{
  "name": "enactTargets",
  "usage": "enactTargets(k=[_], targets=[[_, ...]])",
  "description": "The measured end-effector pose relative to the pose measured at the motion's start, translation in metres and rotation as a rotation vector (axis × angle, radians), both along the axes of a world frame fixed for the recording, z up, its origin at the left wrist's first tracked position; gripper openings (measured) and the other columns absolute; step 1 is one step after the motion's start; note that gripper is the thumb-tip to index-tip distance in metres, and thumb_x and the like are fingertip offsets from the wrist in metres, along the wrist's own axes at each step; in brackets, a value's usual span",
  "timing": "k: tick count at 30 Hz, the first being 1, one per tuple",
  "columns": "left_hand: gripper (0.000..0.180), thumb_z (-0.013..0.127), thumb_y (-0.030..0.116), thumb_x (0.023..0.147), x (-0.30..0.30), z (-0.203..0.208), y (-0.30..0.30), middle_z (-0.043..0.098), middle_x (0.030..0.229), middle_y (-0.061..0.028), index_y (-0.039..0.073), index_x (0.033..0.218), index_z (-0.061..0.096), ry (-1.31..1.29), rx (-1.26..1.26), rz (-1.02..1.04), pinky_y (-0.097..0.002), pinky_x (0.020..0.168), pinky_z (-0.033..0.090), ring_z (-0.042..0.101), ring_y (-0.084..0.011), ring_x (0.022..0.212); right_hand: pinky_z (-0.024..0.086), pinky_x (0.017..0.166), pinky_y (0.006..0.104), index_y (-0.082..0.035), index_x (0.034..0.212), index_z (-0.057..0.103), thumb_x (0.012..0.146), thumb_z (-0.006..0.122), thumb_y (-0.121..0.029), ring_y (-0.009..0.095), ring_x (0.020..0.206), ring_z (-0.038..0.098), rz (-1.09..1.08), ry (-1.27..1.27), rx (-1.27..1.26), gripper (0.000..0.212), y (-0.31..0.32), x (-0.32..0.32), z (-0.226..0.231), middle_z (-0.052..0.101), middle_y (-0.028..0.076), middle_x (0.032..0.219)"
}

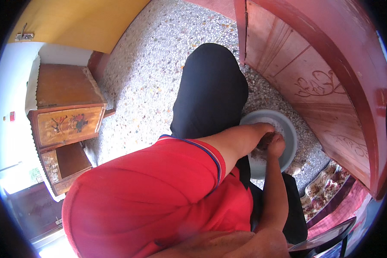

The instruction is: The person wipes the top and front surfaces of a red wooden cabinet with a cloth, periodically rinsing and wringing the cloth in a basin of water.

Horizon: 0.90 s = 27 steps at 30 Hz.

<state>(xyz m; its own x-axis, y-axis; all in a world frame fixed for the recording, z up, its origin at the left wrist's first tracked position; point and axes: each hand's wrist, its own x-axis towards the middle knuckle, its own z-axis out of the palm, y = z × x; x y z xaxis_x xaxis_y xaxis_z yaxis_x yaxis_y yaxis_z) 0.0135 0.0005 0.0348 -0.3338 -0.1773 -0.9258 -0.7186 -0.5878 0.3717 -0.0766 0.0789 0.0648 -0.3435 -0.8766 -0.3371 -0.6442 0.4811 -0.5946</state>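
Note:
A pale grey round basin stands on the floor at the right, with whitish, sudsy-looking liquid inside. Over it my two hands meet. My left hand comes from the left in a red short sleeve, its fingers partly hidden, closed at a dark brown, wet-looking bundle. From below reaches my right hand, fingers curled round the same bundle. It resembles a bunched cloth, but its exact kind cannot be made out.
My bent knee in black trousers rises left of the basin. A reddish wooden panel with carved lines borders the right. Speckled floor stretches left towards a brown wooden cabinet. Flowered fabric hangs at lower right.

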Motion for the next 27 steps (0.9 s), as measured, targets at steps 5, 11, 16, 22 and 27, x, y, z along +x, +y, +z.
enactTargets(k=[5, 11, 16, 22, 27], targets=[[0.057, 0.067, 0.041, 0.08, -0.002, 0.013, -0.005, 0.044, 0.144, -0.0132, 0.013, 0.129, 0.059, 0.028, -0.04, -0.064, -0.0464, 0.101, 0.038, 0.042, -0.0304, 0.13, 0.049, 0.076, 0.0507, -0.002, 0.095, 0.068, 0.091, 0.049, -0.042, 0.04, 0.087, 0.065, 0.167, 0.302, 0.378, 0.044, 0.022, -0.037, -0.002, 0.067, 0.024, 0.092], [0.056, 0.068, 0.039, 0.079, -0.004, 0.029, -0.001, 0.045, 0.143, -0.013, 0.014, 0.128, 0.06, 0.141, -0.145, -0.263, -0.0454, 0.102, 0.036, 0.042, -0.029, 0.13, 0.05, 0.082, 0.0501, -0.007, 0.116, 0.061, 0.091, 0.049, -0.04, 0.041, 0.096, 0.063, 0.291, 0.413, 0.03, 0.043, 0.064, -0.076, -0.12, 0.065, 0.023, 0.107], [0.054, 0.064, 0.047, 0.08, -0.004, 0.001, 0.002, 0.052, 0.134, -0.0122, 0.015, 0.123, 0.062, 0.09, -0.03, -0.109, -0.0484, 0.099, 0.038, 0.045, -0.0287, 0.126, 0.048, 0.089, 0.0474, -0.009, 0.138, 0.038, 0.09, 0.052, -0.037, 0.039, 0.101, 0.062, 0.515, 0.235, 0.553, 0.058, 0.063, -0.048, -0.132, 0.06, 0.023, 0.119], [0.054, 0.059, 0.055, 0.082, 0.001, -0.072, 0.001, 0.06, 0.123, -0.0113, 0.015, 0.117, 0.064, 0.126, 0.176, 0.15, -0.052, 0.094, 0.041, 0.05, -0.0282, 0.121, 0.046, 0.085, 0.0422, 0.0, 0.113, 0.06, 0.096, 0.039, -0.036, 0.034, 0.099, 0.06, 0.034, -0.464, 0.258, 0.045, 0.019, -0.024, -0.066, 0.063, 0.022, 0.108], [0.051, 0.052, 0.05, 0.091, 0.023, -0.01, -0.023, 0.058, 0.126, -0.0113, 0.007, 0.117, 0.061, -0.026, 0.486, 0.337, -0.0457, 0.089, 0.046, 0.054, -0.0271, 0.115, 0.051, 0.075, 0.0366, -0.003, 0.097, 0.064, 0.083, 0.045, -0.014, 0.024, 0.085, 0.063, -0.492, -1.173, 0.429, 0.026, -0.028, -0.011, 0.031, 0.065, 0.014, 0.095]])
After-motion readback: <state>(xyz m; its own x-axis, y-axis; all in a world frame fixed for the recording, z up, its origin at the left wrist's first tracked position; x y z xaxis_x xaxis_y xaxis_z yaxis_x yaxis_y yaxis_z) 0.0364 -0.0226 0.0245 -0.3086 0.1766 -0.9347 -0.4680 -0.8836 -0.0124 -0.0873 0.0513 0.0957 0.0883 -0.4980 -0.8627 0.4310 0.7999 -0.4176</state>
